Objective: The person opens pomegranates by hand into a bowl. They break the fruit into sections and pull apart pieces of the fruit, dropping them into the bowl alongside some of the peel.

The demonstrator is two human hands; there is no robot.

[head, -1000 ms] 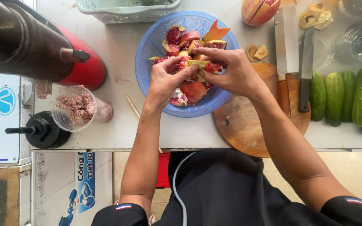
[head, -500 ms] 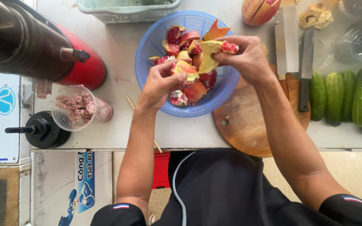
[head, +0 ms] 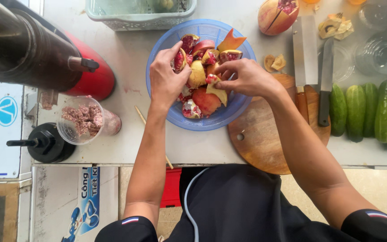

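A blue plastic colander bowl [head: 229, 114] on the counter holds several broken pomegranate pieces [head: 204, 101] with red seeds and yellow pith. My left hand [head: 166, 76] reaches into the bowl's left side and grips a pomegranate chunk [head: 179, 60] between thumb and fingers. My right hand [head: 242, 76] comes in from the right and pinches a smaller piece [head: 213, 85] of pomegranate over the middle of the bowl. Both hands work close together above the fruit.
A round wooden cutting board [head: 265, 139] lies right of the bowl with a cleaver [head: 303, 54] and a knife [head: 325, 80] on it. Cucumbers [head: 372, 112] lie far right. A cut pomegranate [head: 276, 15] sits behind. A red juicer [head: 45, 54] and a cup of pulp [head: 83, 121] stand left.
My right hand dropped from the bowl's far right rim back to the middle. My left hand moved up to the left side, taking hold of another chunk.
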